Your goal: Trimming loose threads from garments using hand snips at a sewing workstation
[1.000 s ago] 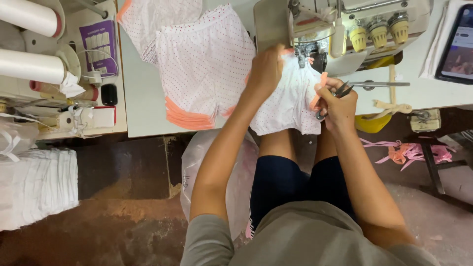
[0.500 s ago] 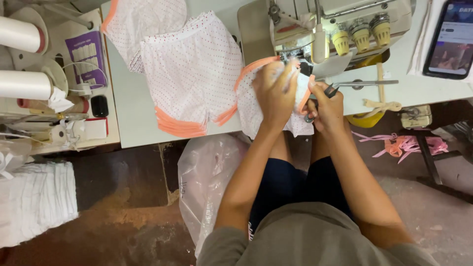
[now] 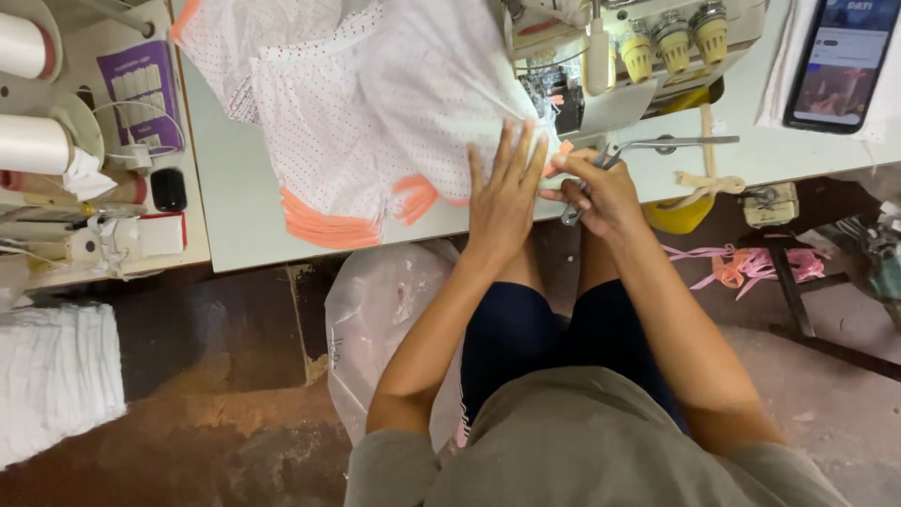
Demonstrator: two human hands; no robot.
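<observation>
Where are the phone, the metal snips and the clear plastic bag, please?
phone (image 3: 838,64), head view, middle of its screen.
metal snips (image 3: 574,210), head view, lower tip by the fingers.
clear plastic bag (image 3: 375,329), head view, its bulging front.

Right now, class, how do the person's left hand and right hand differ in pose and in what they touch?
The left hand lies flat with fingers spread on the white dotted cloth; the right hand is curled. The left hand holds no tool; the right hand grips small metal snips. The left hand sits over the cloth, the right hand at its orange-trimmed edge. Both rest on the table edge by the sewing machine.
</observation>
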